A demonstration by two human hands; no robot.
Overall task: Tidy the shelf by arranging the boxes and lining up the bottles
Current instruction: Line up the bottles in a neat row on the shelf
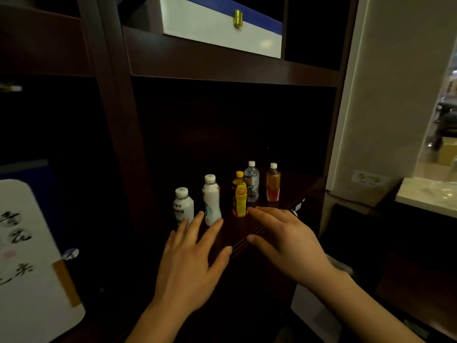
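Several bottles stand upright on a dark wooden shelf [284,216]. From the left: a short white bottle [183,206], a taller white bottle [211,199], a yellow bottle [240,195], a clear water bottle [252,181] just behind it, and an amber bottle [273,183]. My left hand [190,266] hovers with fingers spread just in front of the two white bottles, holding nothing. My right hand [286,241] is open too, its fingertips right beside the yellow bottle's base. A white box with a blue lid and a gold clasp [222,26] lies on the shelf above.
Dark shelf uprights [116,120] frame the compartment on the left. A white sheet with black calligraphy [27,256] leans at the lower left. A white wall [385,95] and a pale countertop [427,194] lie to the right.
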